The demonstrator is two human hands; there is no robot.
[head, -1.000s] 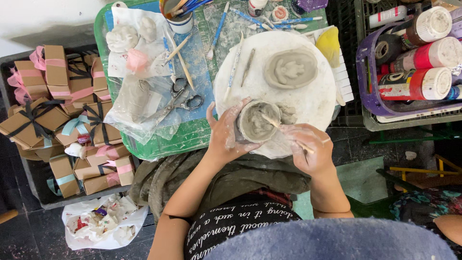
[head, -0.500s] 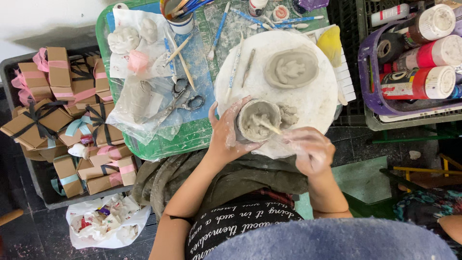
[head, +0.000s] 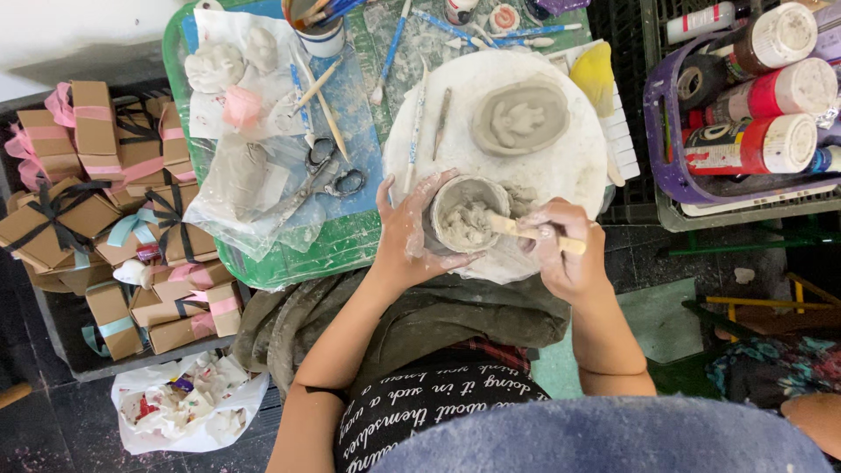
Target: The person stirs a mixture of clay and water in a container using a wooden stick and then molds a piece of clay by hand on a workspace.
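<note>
My left hand [head: 405, 235], smeared with grey clay, cups the side of a small wet clay cup [head: 467, 215] at the near edge of a round white board [head: 561, 162]. My right hand [head: 568, 254] grips a wooden modelling stick [head: 524, 229] whose tip reaches into the cup, where there is loose clay. Farther back on the same board lies an oval clay dish [head: 520, 116] with a raised lump at its centre.
A green tray [head: 289, 254] holds scissors [head: 333, 171], brushes, clay lumps and plastic sheet. Paint bottles [head: 753, 144] fill a purple basket on the right. Ribboned brown gift boxes [head: 96, 201] fill a crate on the left. A bag of scraps [head: 188, 403] lies on the floor.
My right hand has moved from beside the cup up to its rim, and the stick now pokes deeper into the cup. My left hand keeps hold of the cup.
</note>
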